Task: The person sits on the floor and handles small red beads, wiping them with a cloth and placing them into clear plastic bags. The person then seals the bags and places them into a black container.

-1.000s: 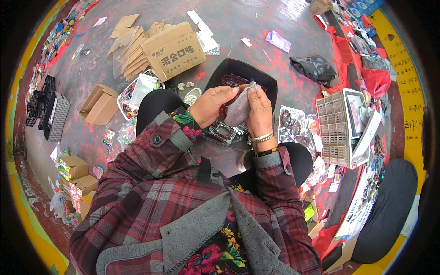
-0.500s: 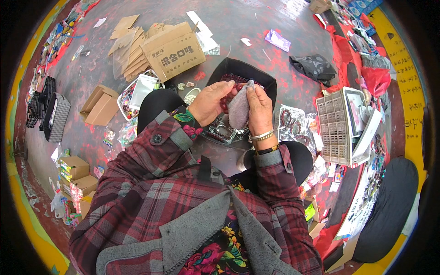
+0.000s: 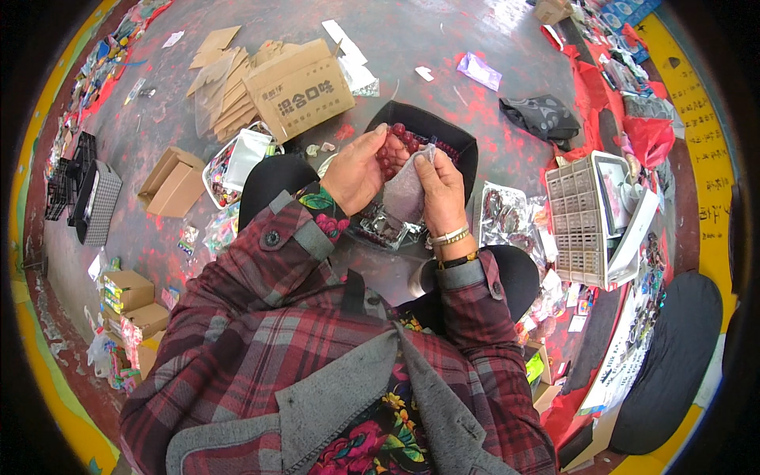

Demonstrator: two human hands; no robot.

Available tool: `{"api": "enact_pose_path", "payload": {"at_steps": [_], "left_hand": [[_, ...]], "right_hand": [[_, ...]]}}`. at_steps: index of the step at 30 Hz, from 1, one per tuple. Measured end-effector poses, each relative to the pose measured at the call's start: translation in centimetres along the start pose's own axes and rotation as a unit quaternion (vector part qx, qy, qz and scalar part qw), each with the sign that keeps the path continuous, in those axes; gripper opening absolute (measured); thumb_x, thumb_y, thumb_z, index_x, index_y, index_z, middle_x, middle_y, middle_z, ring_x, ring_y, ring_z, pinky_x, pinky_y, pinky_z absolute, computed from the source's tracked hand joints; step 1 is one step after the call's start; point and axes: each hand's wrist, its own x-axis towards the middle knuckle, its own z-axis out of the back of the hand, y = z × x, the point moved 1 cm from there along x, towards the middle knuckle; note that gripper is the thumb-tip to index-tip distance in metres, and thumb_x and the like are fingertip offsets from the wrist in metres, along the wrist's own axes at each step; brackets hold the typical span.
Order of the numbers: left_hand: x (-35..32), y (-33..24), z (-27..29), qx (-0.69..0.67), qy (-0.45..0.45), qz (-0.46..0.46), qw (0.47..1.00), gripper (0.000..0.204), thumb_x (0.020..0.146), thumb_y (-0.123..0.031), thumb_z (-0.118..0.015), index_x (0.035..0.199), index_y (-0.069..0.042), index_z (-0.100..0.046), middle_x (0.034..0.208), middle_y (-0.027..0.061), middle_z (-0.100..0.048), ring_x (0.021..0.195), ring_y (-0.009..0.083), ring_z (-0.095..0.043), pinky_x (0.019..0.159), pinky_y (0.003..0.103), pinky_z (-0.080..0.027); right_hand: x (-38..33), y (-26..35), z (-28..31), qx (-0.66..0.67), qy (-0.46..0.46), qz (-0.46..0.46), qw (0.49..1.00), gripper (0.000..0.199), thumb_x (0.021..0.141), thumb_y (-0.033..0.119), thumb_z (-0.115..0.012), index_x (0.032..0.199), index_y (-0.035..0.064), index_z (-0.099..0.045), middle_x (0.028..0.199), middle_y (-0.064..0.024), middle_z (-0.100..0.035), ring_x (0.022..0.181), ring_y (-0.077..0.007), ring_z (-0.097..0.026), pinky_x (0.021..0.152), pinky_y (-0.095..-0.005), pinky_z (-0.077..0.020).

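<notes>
Spreading floor: grey with red patches, littered with packaging well apart from the hands.
Plaid jacket: fills the lower view; both sleeves reach forward over the work.
Cardboard pile: a box against flattened pieces, beyond the left knee, probably put there to leave the middle free.
Plastic crate: tilted, boards sticking out, limiting room on the right.
Black bin: between the knees, likely so both hands can work above it and anything dropped falls in; hands and pouch hide part of its contents.
Dark patterned bag: slumped beyond the bin, out of the way.
Shiny packets: just beside the bin, near the right knee, seemingly for easy reach.
Left hand: part-curled, beads at its fingertips; how tightly it closes cannot be told.
Right hand: thumb and fingers pinched on the pouch's top, presumably to steady it.
Grey pouch: hanging aslant over the bin, between the hands.
Red beads: between left fingers and pouch, above the bin.
</notes>
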Motion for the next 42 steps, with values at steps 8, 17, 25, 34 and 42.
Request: {"api": "enact_pose_path", "payload": {"at_steps": [8, 17, 25, 34, 42], "left_hand": [[-0.1, -0.1, 0.4, -0.023, 0.025, 0.063, 0.997, 0.019, 0.091, -0.022, -0.051, 0.096, -0.004, -0.058, 0.086, 0.0065, -0.062, 0.083, 0.0157, -0.058, 0.079, 0.03, -0.045], [0.0, -2.5, -0.1, -0.066, -0.037, -0.021, 0.997, 0.023, 0.091, -0.024, -0.051, 0.102, -0.003, -0.053, 0.097, 0.0101, -0.06, 0.087, 0.0191, -0.058, 0.075, 0.033, -0.048], [0.0, -4.1, 1.0, -0.093, -0.035, -0.059, 0.993, 0.034, 0.094, -0.03, -0.042, 0.109, 0.0, -0.047, 0.109, 0.0175, -0.055, 0.107, 0.0343, -0.052, 0.091, 0.045, -0.044], [-0.5, -3.6, -0.2, -0.134, 0.007, -0.042, 0.99, 0.034, 0.095, -0.031, -0.038, 0.111, -0.002, -0.046, 0.116, 0.0162, -0.053, 0.112, 0.0321, -0.048, 0.096, 0.046, -0.038], [-1.1, 0.9, -0.8, -0.134, -0.018, -0.001, 0.991, 0.028, 0.095, -0.027, -0.041, 0.115, -0.007, -0.046, 0.107, 0.0037, -0.052, 0.101, 0.016, -0.051, 0.09, 0.03, -0.041]], "right_hand": [[0.2, 0.5, 0.1, 0.007, -0.027, -0.014, 1.0, 0.023, 0.093, 0.02, -0.048, 0.096, 0.0011, -0.06, 0.085, 0.0025, -0.058, 0.076, -0.0047, -0.05, 0.069, -0.0197, -0.0416], [0.4, 1.8, 0.8, 0.154, 0.012, -0.078, 0.985, 0.038, 0.094, 0.03, -0.042, 0.108, -0.0021, -0.057, 0.099, -0.0074, -0.061, 0.09, -0.0152, -0.056, 0.083, -0.0296, -0.0438], [0.1, 4.4, 3.1, 0.082, 0.143, 0.041, 0.985, 0.047, 0.09, 0.035, -0.048, 0.113, -0.0059, -0.054, 0.119, -0.0124, -0.053, 0.113, -0.0226, -0.046, 0.098, -0.0347, -0.0312], [-0.7, 5.8, 0.2, -0.041, 0.163, 0.105, 0.98, 0.043, 0.092, 0.031, -0.047, 0.115, -0.0048, -0.053, 0.117, -0.0123, -0.055, 0.11, -0.0212, -0.05, 0.096, -0.0331, -0.0338], [0.3, 1.4, -3.7, -0.403, 0.056, 0.263, 0.875, 0.049, 0.082, 0.014, -0.054, 0.128, 0.0008, -0.043, 0.094, -0.0209, -0.059, 0.08, -0.0327, -0.058, 0.077, -0.038, -0.0434]]}}
